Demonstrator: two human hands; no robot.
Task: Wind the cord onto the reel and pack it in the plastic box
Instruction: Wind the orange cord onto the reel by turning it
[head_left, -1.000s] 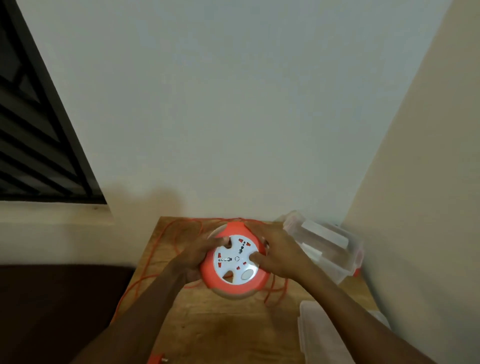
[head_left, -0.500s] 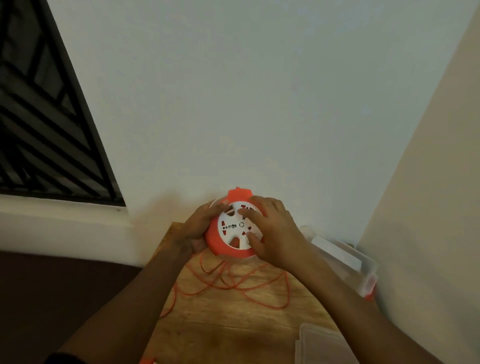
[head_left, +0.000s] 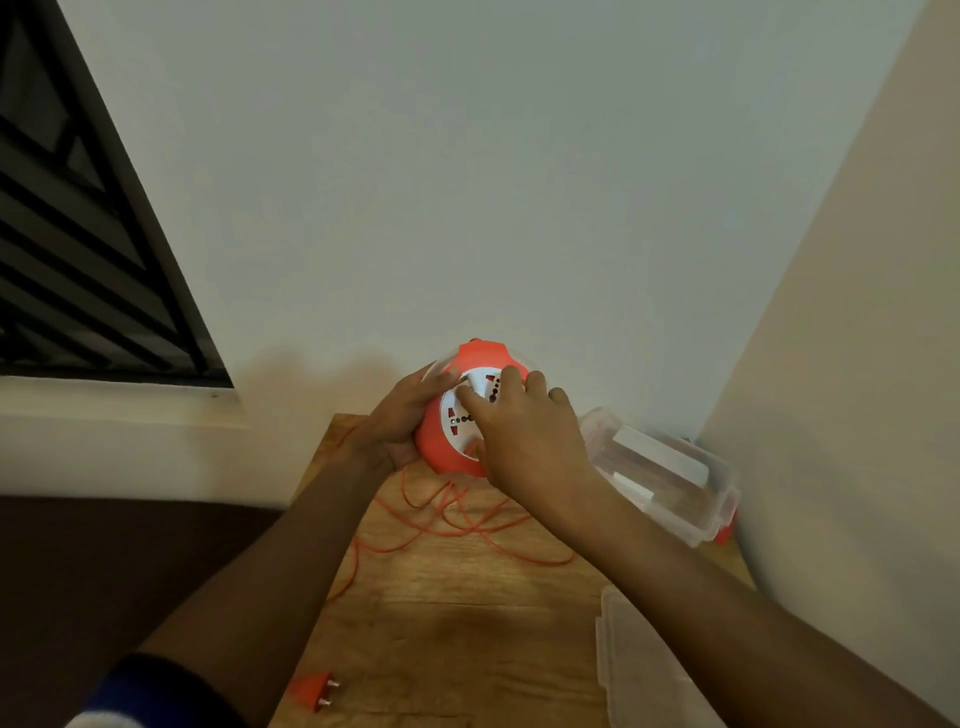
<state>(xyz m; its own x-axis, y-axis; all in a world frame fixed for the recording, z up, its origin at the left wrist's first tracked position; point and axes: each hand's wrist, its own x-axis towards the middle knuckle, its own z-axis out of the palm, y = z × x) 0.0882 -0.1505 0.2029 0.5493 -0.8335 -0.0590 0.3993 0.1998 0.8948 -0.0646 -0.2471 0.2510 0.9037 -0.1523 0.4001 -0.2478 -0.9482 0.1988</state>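
Note:
I hold an orange reel (head_left: 441, 447) with a white socket face, raised above the far end of the wooden table (head_left: 467, 623). My left hand (head_left: 395, 415) grips its left rim. My right hand (head_left: 524, 431) lies over the white face, fingers on it. Loose orange cord (head_left: 467, 519) hangs from the reel and lies tangled on the table, trailing off the left edge. Its orange plug (head_left: 314, 688) rests near the front edge. The clear plastic box (head_left: 670, 483) stands open at the back right, by the wall corner.
The clear box lid (head_left: 639, 670) lies on the table's front right. White walls close in behind and on the right. A dark barred window (head_left: 78, 234) is at the left, with a dark surface (head_left: 130, 571) below the ledge left of the table.
The reel has been lifted off the table and tilted up toward the wall. My right hand has shifted around over its white face, and the cord now hangs below it.

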